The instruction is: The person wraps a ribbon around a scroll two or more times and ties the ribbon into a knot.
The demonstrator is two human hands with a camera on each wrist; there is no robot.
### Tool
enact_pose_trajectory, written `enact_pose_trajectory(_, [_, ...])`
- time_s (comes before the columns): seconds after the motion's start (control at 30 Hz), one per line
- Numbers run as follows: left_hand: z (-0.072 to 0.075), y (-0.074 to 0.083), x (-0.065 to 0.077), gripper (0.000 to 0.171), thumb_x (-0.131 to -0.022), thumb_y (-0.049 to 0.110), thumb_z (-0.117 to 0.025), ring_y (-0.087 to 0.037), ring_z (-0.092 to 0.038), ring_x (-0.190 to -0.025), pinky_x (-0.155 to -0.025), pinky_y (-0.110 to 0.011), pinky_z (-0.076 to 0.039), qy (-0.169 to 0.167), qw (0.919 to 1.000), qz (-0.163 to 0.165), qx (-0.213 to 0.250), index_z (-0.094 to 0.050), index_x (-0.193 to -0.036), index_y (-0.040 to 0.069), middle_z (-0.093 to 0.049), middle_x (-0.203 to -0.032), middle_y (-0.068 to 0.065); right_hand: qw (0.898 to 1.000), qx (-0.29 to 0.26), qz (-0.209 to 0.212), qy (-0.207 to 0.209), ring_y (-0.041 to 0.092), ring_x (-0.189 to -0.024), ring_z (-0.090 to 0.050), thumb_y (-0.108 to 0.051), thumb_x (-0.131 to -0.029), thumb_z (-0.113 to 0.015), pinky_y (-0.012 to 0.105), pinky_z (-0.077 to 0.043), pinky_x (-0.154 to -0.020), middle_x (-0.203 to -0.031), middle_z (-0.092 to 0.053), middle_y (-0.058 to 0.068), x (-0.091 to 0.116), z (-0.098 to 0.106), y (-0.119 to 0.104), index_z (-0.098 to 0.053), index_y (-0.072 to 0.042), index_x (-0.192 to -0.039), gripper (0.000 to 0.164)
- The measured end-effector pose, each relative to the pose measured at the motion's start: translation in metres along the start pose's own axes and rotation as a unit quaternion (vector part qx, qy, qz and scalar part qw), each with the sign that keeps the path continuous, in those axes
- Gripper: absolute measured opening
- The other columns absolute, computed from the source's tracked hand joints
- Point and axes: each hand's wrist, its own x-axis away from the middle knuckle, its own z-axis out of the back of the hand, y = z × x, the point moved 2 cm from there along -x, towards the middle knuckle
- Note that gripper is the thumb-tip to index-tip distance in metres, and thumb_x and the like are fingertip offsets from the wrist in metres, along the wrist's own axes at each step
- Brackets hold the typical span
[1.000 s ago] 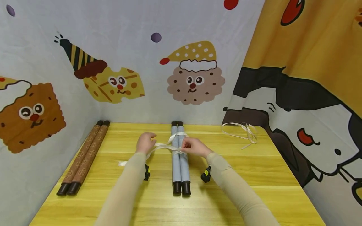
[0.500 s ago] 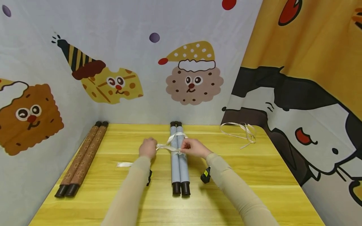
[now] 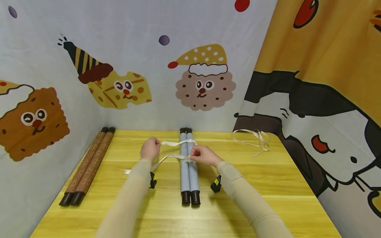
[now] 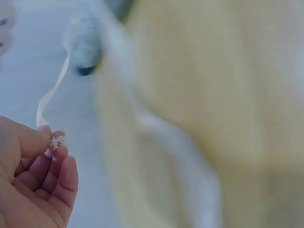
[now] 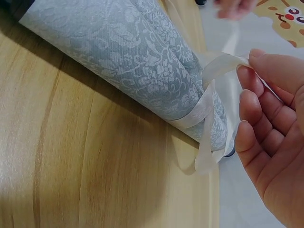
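Observation:
A scroll (image 3: 185,177) in pale blue floral cloth, rolled from both ends into two rods with dark knobs, lies upright in the head view's middle. White ribbon (image 5: 194,114) goes round it. To the scroll's left, my left hand (image 3: 149,149) pinches a frayed ribbon end (image 4: 57,141) between thumb and forefinger, its strand (image 3: 171,144) stretching back to the scroll. My right hand (image 3: 208,156) pinches another part of the ribbon (image 5: 223,64) right over the scroll. A second strand (image 3: 166,156) hangs in a curve from there to the left, passing behind the left forearm.
On the left lies a brown patterned scroll (image 3: 86,165), also rolled into two rods. A loose thin ribbon (image 3: 263,142) lies at the table's back right. Printed cloth (image 3: 134,119) hangs behind the wooden table (image 3: 253,205).
My left hand has dipped toward the scroll, then drawn back left and away, pulling the far strand apart from the nearer one. My right hand stays at the same spot.

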Motion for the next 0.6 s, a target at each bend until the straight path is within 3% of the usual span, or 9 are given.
enact_pose_trajectory(0.27, [0.053, 0.011, -0.008, 0.012, -0.097, 0.015, -0.062, -0.027, -0.062, -0.076, -0.067, -0.038, -0.047, 0.071, 0.9944, -0.018, 0.076, -0.067, -0.097, 0.004, -0.069, -0.088, -0.011, 1.0, 0.006, -0.008, 0.002, 0.01, -0.07, -0.053, -0.014, -0.093, -0.071, 0.026, -0.046, -0.063, -0.082, -0.061, -0.004, 0.001, 0.002, -0.002, -0.061, -0.013, -0.087, 0.011])
enact_pose_trajectory(0.4, [0.069, 0.009, -0.004, 0.012, -0.097, 0.014, -0.062, -0.028, -0.062, -0.077, -0.067, -0.037, -0.047, 0.095, 0.9905, -0.03, 0.095, -0.067, -0.098, 0.003, -0.07, -0.088, -0.012, 1.0, 0.002, -0.018, 0.006, 0.01, -0.069, -0.051, -0.014, -0.093, -0.071, 0.025, -0.044, -0.062, -0.081, -0.061, -0.003, 0.002, 0.002, -0.004, -0.062, -0.012, -0.087, 0.011])
enact_pose_trajectory(0.6, [0.087, 0.004, 0.008, 0.01, -0.096, 0.01, -0.063, -0.029, -0.061, -0.075, -0.066, -0.038, -0.045, 0.114, 0.9879, -0.06, 0.086, -0.068, -0.097, 0.002, -0.069, -0.086, -0.013, 1.0, 0.001, -0.027, 0.012, 0.011, -0.072, -0.051, -0.014, -0.094, -0.07, 0.026, -0.044, -0.063, -0.083, -0.06, -0.002, 0.002, 0.002, -0.005, -0.061, -0.013, -0.088, 0.011])
